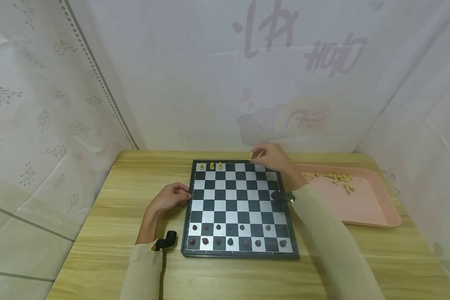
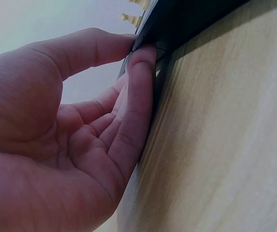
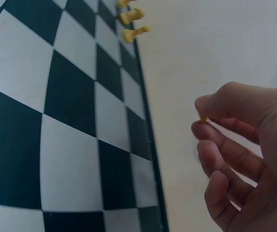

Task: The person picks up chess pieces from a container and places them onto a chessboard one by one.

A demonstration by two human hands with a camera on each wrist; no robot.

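Observation:
A black-and-white checkered chessboard [image 1: 230,194] lies on the wooden table. My left hand [image 1: 170,196] is at its left edge, and the left wrist view has thumb and index finger pinching the board's dark rim [image 2: 165,29]. Over the far edge, right of the middle, my right hand [image 1: 273,157] pinches a small pale-yellow chess piece [image 1: 251,155] between thumb and fingertips. Only a sliver of that piece [image 3: 203,118] shows in the right wrist view. Three pale-yellow chess pieces [image 1: 212,166] stand in the far row, toward the left corner.
Dark chess pieces [image 1: 230,241] fill the two rows nearest me. Right of the board, partly behind my right forearm, sits a pink tray [image 1: 388,204] with a heap of pale-yellow pieces [image 1: 337,178]. A white printed curtain [image 1: 180,83] hangs behind the table.

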